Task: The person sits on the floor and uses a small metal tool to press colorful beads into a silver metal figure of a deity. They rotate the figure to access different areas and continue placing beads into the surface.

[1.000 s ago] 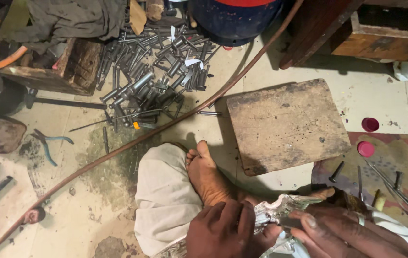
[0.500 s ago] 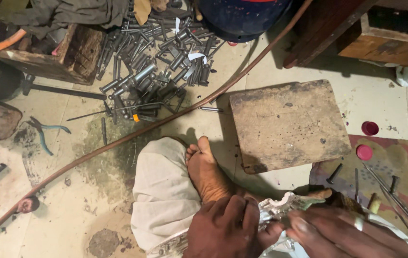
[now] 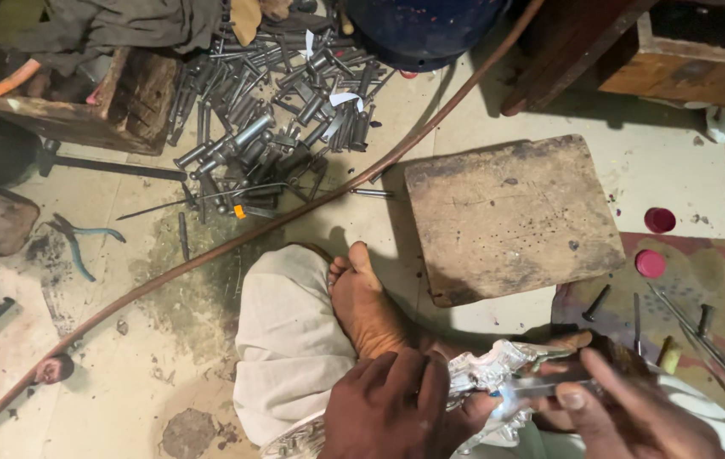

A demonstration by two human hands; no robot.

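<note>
Silver ornate piece [image 3: 486, 374] held low in frame, over my lap, between both hands.

I see my left hand [image 3: 392, 408] clamped over its left end, fingers curled closed on it; my right hand [image 3: 626, 412] pinches a thin metal tool [image 3: 541, 387] whose tip meets the piece's right side (bright glare there, contact point hard to read). Long axis of the piece runs roughly left to right, left hand nearer its bulk. Bare foot [image 3: 362, 297] just above it, wooden block [image 3: 511, 217] farther up on the floor [image 3: 124, 357], loose metal punches [image 3: 277, 127] well apart.
</note>
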